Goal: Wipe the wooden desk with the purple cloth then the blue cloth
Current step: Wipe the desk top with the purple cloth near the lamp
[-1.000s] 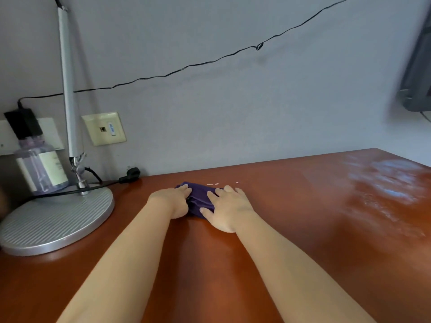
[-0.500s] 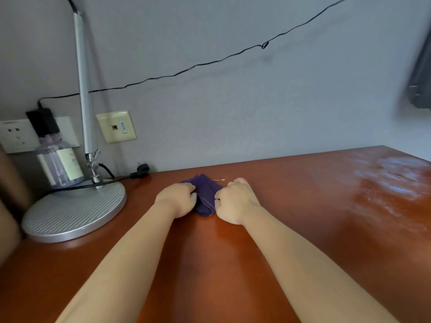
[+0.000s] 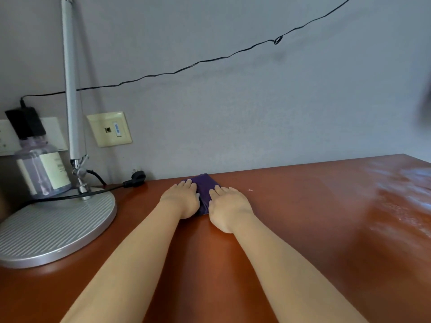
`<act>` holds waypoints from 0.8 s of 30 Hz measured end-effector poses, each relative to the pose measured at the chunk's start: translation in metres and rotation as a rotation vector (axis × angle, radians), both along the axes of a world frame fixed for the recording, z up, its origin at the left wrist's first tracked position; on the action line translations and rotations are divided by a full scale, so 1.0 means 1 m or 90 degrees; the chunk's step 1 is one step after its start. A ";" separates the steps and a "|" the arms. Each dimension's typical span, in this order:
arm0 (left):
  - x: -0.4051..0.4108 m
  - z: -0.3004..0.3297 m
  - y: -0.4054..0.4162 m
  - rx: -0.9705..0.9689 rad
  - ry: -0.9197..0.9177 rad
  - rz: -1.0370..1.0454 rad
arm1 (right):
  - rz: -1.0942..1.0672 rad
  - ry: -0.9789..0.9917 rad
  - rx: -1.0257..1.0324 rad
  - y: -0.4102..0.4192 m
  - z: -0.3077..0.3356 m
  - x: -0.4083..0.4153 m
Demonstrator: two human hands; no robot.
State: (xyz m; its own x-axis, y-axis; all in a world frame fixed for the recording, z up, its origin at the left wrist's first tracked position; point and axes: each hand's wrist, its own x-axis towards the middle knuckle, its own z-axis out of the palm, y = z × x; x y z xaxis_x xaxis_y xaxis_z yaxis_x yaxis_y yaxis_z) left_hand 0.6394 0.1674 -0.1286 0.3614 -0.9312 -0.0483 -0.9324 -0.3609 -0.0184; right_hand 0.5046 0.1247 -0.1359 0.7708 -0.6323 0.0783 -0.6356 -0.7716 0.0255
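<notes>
- Purple cloth (image 3: 206, 186) lies folded on the wooden desk (image 3: 303, 217), pressed flat under left hand (image 3: 182, 201) and right hand (image 3: 229, 209), fingers straight.
- Best kept flat, pressure even, strokes overlapping.

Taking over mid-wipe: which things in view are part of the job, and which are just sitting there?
Job:
purple cloth, pressed flat by left hand and right hand
wooden desk
No blue cloth in view.

Lying about:
lamp
bottle
black plug
wall socket
</notes>
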 end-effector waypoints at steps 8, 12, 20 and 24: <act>-0.005 -0.001 -0.043 -0.023 0.037 -0.026 | -0.055 0.062 -0.060 -0.038 0.005 0.002; -0.021 0.001 -0.060 -0.019 0.041 -0.049 | -0.066 0.111 -0.091 -0.043 0.013 -0.017; -0.064 0.001 -0.091 -0.017 0.046 -0.103 | -0.120 0.128 -0.094 -0.059 0.014 -0.059; -0.077 -0.002 -0.096 -0.023 0.052 -0.114 | -0.138 0.134 -0.101 -0.063 0.016 -0.072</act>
State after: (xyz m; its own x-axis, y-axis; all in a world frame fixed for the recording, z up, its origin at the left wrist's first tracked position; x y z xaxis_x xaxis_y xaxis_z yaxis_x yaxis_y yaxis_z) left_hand 0.5624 0.0715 -0.1306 0.1867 -0.9817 -0.0360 -0.9795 -0.1889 0.0706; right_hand 0.4323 0.0619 -0.1203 0.6291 -0.7762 0.0420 -0.7527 -0.5947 0.2825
